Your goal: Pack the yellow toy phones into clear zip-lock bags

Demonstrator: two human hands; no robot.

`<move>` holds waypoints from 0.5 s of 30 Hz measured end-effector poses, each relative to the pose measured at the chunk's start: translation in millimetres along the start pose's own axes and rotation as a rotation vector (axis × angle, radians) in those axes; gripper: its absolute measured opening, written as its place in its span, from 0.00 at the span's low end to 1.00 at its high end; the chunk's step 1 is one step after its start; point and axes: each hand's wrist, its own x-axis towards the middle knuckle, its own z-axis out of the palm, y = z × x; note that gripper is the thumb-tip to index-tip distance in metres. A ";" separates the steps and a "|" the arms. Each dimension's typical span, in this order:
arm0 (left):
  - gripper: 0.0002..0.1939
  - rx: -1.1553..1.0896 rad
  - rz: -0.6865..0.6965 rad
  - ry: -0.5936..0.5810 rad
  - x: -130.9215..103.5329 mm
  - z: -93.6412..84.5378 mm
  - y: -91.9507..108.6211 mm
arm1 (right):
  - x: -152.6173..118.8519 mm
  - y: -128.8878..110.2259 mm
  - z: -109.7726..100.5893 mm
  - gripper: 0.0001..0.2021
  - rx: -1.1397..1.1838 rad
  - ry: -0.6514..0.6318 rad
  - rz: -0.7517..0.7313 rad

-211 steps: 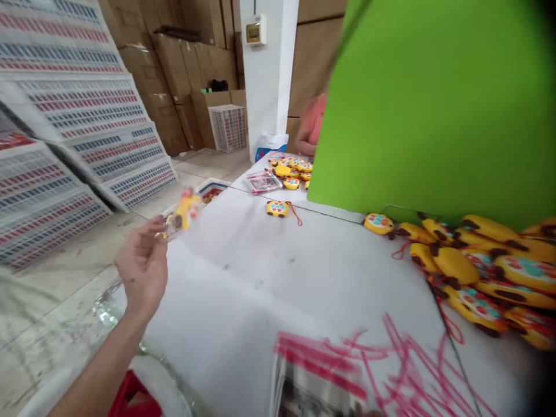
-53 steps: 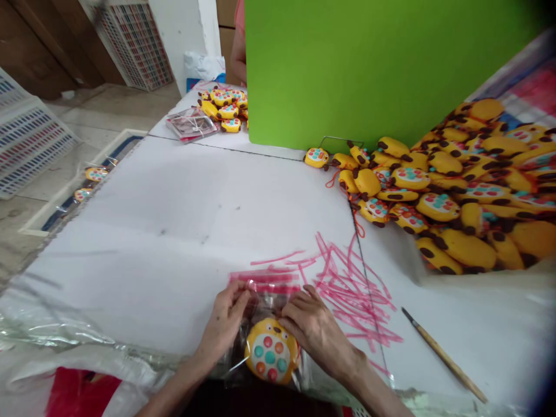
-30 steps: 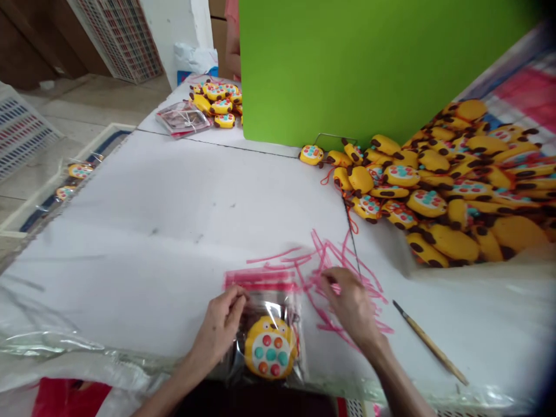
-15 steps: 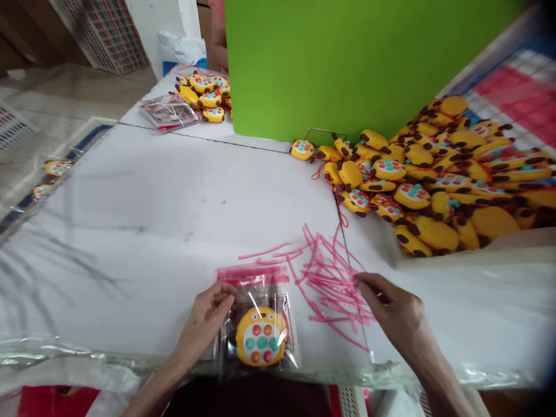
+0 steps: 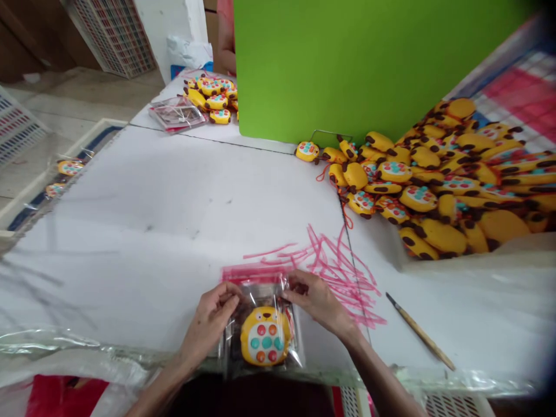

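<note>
A yellow animal-faced toy with red, orange and teal buttons lies inside a clear plastic bag at the table's front edge. The bag's top has a pink strip. My left hand pinches the bag's upper left side. At its upper right side, my right hand is closed on the bag too, thumb against fingers. Pink marker scribbles cover the white table just beyond. To the right lies a thin tool with a wooden handle and a dark tip.
Many yellow toys spill from the right. A green panel stands behind them. Farther back left are more toys and a stack of flat packets. A person's arm shows behind the panel. A crate stands left.
My right hand has moved left from the scribbles to the bag and taken hold of it. The wooden-handled tool now shows on the table. The view has shifted slightly.
</note>
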 end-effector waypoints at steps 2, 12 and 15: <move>0.08 0.016 0.009 -0.001 -1.0 -1.4 -0.1 | 3.0 6.3 4.6 0.05 0.103 -0.048 0.015; 0.10 -0.025 -0.065 0.042 -1.6 -11.1 -14.5 | -5.3 14.4 4.2 0.05 0.185 -0.084 -0.131; 0.07 -0.037 -0.063 0.065 0.5 -10.0 -14.5 | -7.2 12.6 2.8 0.07 0.112 -0.101 -0.182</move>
